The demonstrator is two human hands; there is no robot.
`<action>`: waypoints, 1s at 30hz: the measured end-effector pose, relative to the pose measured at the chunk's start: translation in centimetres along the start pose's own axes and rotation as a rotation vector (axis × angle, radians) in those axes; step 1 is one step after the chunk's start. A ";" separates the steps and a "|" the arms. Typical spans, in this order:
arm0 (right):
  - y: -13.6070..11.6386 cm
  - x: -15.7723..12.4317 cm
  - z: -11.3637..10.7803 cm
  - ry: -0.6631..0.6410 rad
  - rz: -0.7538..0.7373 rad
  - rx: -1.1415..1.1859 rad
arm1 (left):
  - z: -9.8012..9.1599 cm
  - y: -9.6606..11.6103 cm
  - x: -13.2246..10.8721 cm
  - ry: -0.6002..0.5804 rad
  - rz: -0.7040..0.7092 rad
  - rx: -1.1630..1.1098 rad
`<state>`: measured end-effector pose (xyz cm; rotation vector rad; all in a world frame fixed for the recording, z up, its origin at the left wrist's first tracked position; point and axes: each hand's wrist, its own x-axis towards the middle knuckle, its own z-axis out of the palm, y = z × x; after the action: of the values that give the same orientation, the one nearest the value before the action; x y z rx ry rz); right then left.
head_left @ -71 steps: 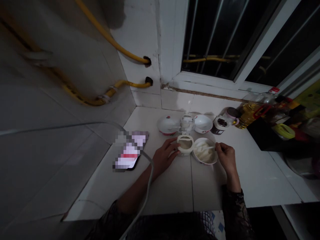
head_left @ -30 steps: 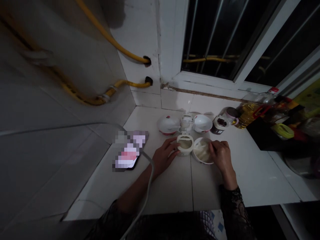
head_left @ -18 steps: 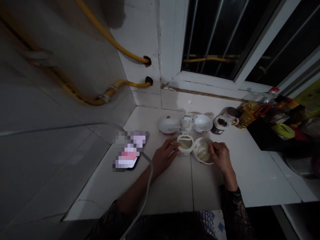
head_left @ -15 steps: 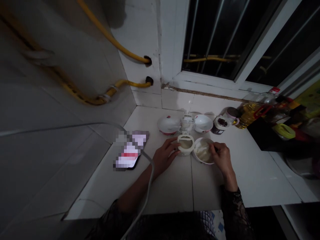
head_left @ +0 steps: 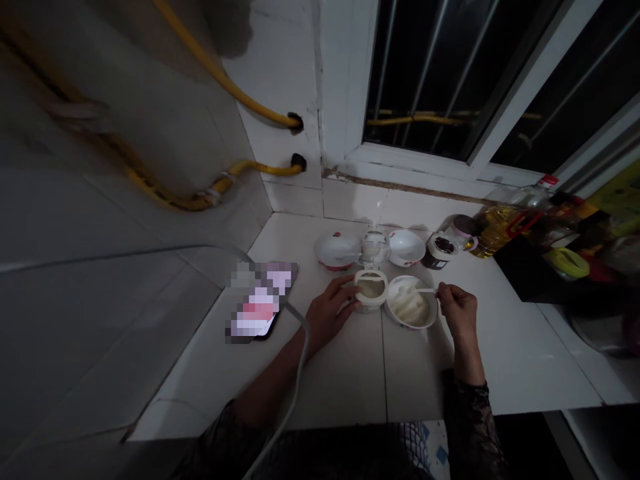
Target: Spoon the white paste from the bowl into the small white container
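My left hand (head_left: 333, 310) is against the left side of a small white-rimmed container (head_left: 371, 291), its fingers and thumb curved about the wall. Pale contents show inside that container. To its right stands a white bowl (head_left: 436, 308) with a pale, whitish substance in it. My right hand (head_left: 457, 310) is just right of this bowl, pinching the end of a small white spoon (head_left: 426, 290). The spoon lies across the bowl's right rim, with its tip over the contents. Both vessels stand upright on the tiled counter.
Behind are a white bowl (head_left: 337, 252), a clear glass vessel (head_left: 375, 247) and another bowl (head_left: 407, 248). A dark-filled jar (head_left: 440, 250) and an oil bottle (head_left: 493, 230) stand to the right. At left lies a phone (head_left: 265, 303), with a grey cable (head_left: 300, 353) hanging across the view.
My right hand has moved right, from over the bowl to beyond its rim, so the spoon's handle now shows. My left hand and the container have stayed in place.
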<state>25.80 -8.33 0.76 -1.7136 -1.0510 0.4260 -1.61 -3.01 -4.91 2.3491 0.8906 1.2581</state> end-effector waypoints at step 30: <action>-0.7 -0.6 -0.2 -0.297 -0.537 -0.514 | -0.1 0.2 0.1 0.024 0.030 0.028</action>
<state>25.30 -8.87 1.32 -1.7330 -1.9003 0.0583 -1.58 -3.08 -4.67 2.3820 0.8893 1.2956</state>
